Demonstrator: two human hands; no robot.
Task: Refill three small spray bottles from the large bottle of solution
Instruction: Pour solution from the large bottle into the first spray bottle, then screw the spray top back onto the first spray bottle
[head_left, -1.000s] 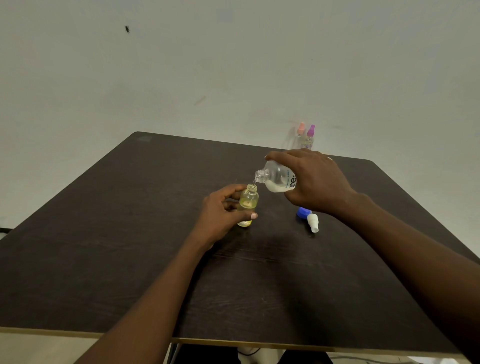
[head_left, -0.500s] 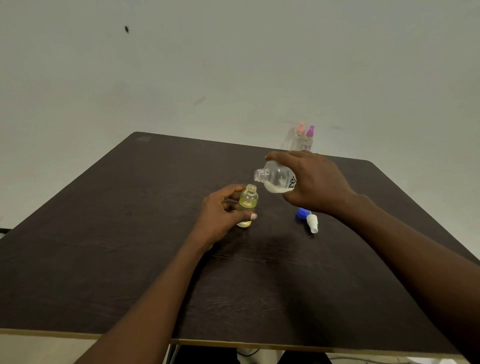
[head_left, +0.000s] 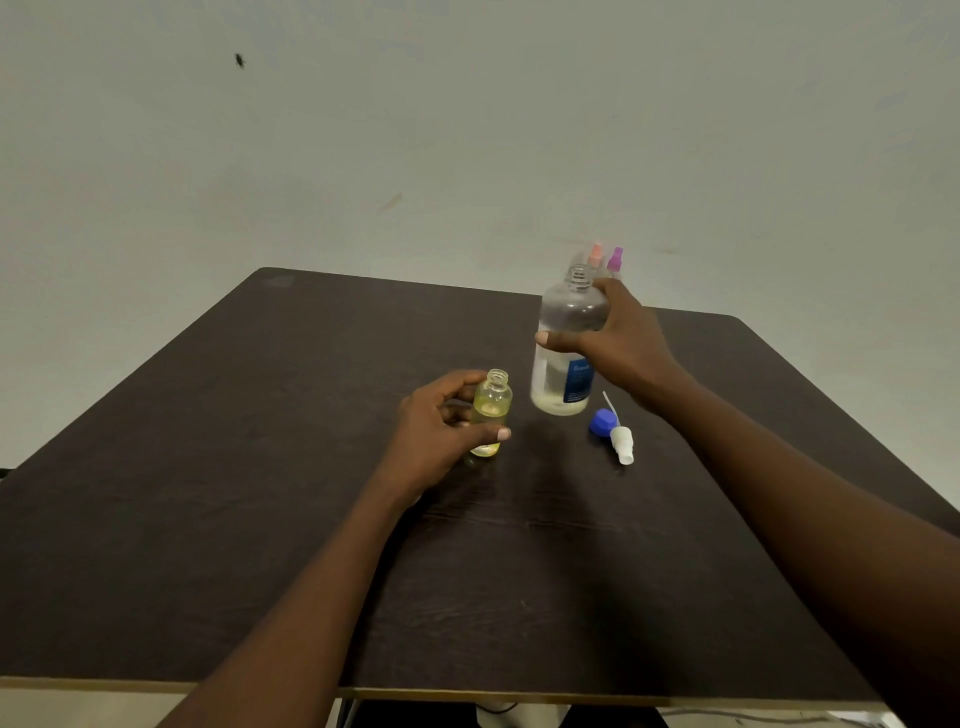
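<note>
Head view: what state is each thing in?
Large bottle, upright, uncapped, held by right hand.
Small yellow bottle, upright, top off, held by left hand.
Blue cap, off, on table.
White spray head, off, on its side.
Pink-topped spray bottle, upright, top on.
Purple-topped spray bottle, upright, top on.

The small yellow bottle (head_left: 491, 410) stands uncapped and upright just left of the upright, open, nearly empty large clear bottle (head_left: 567, 332), with the pink-topped bottle (head_left: 596, 256) and purple-topped bottle (head_left: 615, 259) capped at the counter's (head_left: 249, 467) far edge.

Left to right: small bottle (head_left: 492, 410), large bottle (head_left: 563, 358), cap (head_left: 602, 421) and sprayer (head_left: 622, 446); 2 bottles (head_left: 615, 260) behind.
</note>
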